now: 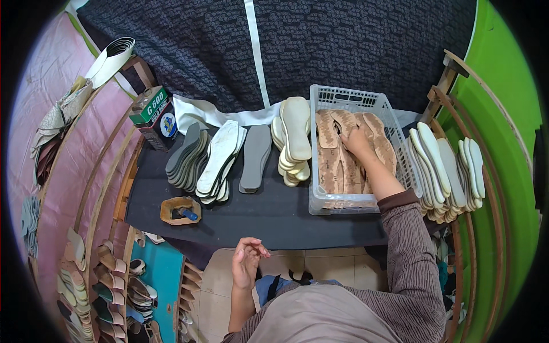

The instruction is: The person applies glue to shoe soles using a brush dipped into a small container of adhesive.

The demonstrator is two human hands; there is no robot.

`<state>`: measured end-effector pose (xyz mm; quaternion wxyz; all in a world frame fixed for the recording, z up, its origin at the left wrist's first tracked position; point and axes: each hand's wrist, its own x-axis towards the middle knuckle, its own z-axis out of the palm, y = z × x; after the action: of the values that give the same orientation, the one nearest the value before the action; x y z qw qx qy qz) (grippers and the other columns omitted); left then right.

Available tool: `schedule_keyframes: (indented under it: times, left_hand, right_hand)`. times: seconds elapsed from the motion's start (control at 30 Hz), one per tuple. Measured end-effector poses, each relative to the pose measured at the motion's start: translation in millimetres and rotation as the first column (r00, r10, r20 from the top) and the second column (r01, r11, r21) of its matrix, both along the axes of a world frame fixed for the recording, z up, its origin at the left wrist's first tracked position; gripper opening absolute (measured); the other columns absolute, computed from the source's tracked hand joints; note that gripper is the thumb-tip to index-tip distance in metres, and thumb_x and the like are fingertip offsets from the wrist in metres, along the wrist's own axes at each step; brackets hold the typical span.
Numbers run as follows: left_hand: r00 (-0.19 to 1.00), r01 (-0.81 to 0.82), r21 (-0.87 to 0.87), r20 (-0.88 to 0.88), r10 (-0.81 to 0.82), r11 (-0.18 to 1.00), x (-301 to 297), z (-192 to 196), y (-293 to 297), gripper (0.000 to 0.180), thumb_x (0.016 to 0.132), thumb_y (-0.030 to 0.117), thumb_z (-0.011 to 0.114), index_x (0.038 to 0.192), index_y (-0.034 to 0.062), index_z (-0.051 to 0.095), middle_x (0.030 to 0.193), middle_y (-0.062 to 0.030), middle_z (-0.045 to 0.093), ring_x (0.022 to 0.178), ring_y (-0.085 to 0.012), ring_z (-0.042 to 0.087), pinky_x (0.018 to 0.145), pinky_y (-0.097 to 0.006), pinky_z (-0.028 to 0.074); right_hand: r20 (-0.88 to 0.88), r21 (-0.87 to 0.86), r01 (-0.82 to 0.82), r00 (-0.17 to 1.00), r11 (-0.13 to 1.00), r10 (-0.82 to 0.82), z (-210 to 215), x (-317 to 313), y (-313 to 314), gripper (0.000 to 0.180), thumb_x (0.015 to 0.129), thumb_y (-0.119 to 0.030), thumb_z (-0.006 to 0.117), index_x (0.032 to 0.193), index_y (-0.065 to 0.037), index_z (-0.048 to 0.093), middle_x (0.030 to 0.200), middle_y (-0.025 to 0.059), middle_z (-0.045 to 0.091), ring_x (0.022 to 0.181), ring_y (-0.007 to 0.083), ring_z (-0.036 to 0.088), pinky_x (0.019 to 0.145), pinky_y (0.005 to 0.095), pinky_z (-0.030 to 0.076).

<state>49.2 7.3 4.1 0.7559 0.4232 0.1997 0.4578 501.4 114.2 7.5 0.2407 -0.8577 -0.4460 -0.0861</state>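
— Reaching into the white plastic crate at the far right of the dark bench top, the right hand lies on the brown cork-patterned insoles stacked inside. Fingers curl down over one near the middle of the stack; whether they grip it or only rest on it, I cannot tell.

— How would you pick one cleanly?

— I'd judge it best to pinch a single edge and peel the top piece off rather than drag it, since they overlap and could lift in twos.

— And the left hand?

— It hangs near the body, below the bench edge, fingers loosely half-curled and holding nothing.

— What do the insoles look like?

— Flat, foot-shaped, tan with darker speckling, lying lengthwise in overlapping rows that fill the crate's floor.

— Around it?

— Just left of the crate, a pile of cream insoles; farther left, a single grey sole and fanned grey and white ones. More cream pieces stand right of the crate.
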Motion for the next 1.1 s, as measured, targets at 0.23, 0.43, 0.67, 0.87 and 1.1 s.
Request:
schedule_keyframes:
  times: [0.23,0.43,0.67,0.87,1.1]
  left_hand:
    - [0.996,0.084,0.018,-0.011,-0.084,0.996,23,-1,-4,0.043,0.088,0.04,0.04,0.103,0.0014,0.049,0.082,-0.0107,0.054,0.081,-0.0209,0.054,0.078,-0.034,0.044]
    - [0.988,0.147,0.024,-0.053,-0.146,0.989,30,3,-9,0.044,0.087,0.041,0.041,0.104,0.0015,0.049,0.084,-0.0111,0.054,0.083,-0.0207,0.054,0.08,-0.034,0.043]
    - [0.985,0.116,-0.006,-0.127,-0.116,0.993,4,2,-2,0.044,0.086,0.041,0.042,0.103,0.0014,0.049,0.086,-0.011,0.054,0.084,-0.0201,0.054,0.08,-0.034,0.044]
    - [0.988,0.01,0.0,-0.151,-0.01,1.0,-25,11,18,0.044,0.086,0.041,0.043,0.103,0.001,0.049,0.086,-0.0105,0.054,0.083,-0.0194,0.054,0.08,-0.033,0.044]
    - [0.987,0.005,0.036,-0.159,0.001,0.999,-47,17,46,0.044,0.086,0.04,0.043,0.103,0.0004,0.05,0.086,-0.0109,0.055,0.083,-0.0195,0.055,0.079,-0.032,0.044]
  right_hand:
    - [0.03,-0.226,0.054,0.998,0.973,-0.048,10,-13,-5,0.059,0.081,-0.048,0.056,0.104,0.006,0.062,0.13,0.0253,0.04,0.118,0.0408,0.039,0.097,0.0498,0.034]
    - [-0.056,-0.151,0.092,0.993,0.984,-0.102,39,-10,-11,0.051,0.082,-0.043,0.056,0.111,-0.001,0.06,0.129,0.022,0.041,0.121,0.0389,0.035,0.099,0.052,0.031]
    - [0.096,0.659,-0.279,0.952,0.698,0.289,130,-88,-71,0.019,0.08,-0.008,0.059,0.099,-0.003,0.06,0.098,0.0146,0.059,0.093,0.0282,0.057,0.08,0.0372,0.045]
    - [-0.014,0.569,-0.576,0.707,0.587,0.707,110,-234,-85,0.017,0.077,-0.005,0.059,0.094,-0.003,0.06,0.091,0.0126,0.059,0.086,0.0278,0.058,0.078,0.0337,0.046]
    - [-0.153,0.224,-0.643,0.719,0.732,0.678,-29,-254,15,0.043,0.08,-0.021,0.063,0.12,-0.015,0.051,0.128,0.0187,0.044,0.115,0.0372,0.044,0.096,0.0425,0.037]
